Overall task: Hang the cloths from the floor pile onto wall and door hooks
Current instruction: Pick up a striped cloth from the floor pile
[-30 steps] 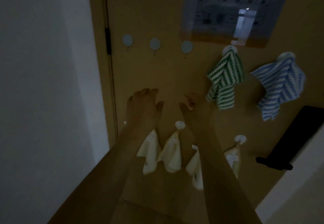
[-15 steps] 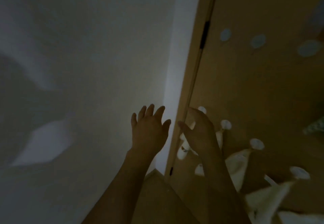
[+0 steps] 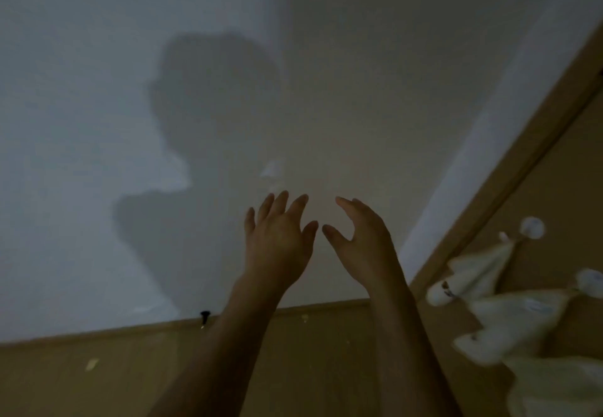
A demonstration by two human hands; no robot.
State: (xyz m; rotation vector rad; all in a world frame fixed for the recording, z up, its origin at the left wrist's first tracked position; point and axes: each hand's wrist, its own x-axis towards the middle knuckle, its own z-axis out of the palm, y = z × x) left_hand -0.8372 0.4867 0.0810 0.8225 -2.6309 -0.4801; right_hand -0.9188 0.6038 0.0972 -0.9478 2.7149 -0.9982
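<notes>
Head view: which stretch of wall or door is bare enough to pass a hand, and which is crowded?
Free: the white wall left of the left hand, above the skirting; only one small wall hook above the hands. Crowded: the door at right, where cream cloths hang from hooks.

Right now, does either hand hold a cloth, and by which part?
Nothing is held. The left hand and the right hand are both bare, fingers loosely spread, before the wall.

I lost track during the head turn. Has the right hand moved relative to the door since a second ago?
Yes. The right hand has left the door and is now leftward, before the white wall.
</notes>
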